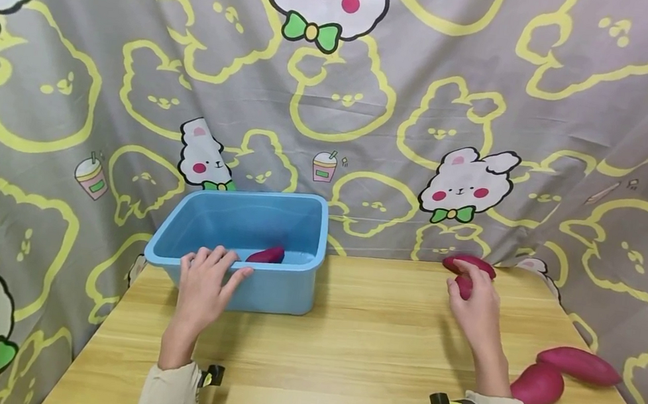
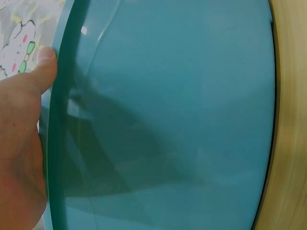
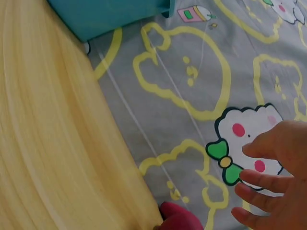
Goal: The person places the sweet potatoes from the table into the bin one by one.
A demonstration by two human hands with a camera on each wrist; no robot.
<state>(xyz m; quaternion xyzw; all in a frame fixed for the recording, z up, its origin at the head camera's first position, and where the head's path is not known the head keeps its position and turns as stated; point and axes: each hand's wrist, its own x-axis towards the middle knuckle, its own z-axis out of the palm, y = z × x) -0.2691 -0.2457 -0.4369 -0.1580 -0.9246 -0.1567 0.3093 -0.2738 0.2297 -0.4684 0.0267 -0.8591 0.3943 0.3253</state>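
Note:
A blue plastic tub (image 1: 284,287) stands at the back left of the table, with one purple-red sweet potato (image 1: 267,255) visible inside. My left hand (image 1: 203,285) grips its near rim, fingers bent over the edge; the left wrist view shows the thumb (image 2: 45,67) against the rim, while the other fingertips are hidden. At the back right, my right hand (image 1: 477,306) hovers over two more sweet potatoes, a long one (image 1: 475,264) and a shorter one (image 1: 463,285) partly covered by the hand. Its fingers (image 3: 264,181) are spread and hold nothing in the right wrist view.
Two further sweet potatoes, one slender (image 1: 581,365) and one rounder (image 1: 540,385), lie near the right table edge beside my right forearm. A grey patterned curtain (image 1: 379,135) hangs close behind and on both sides of the wooden table (image 1: 366,360).

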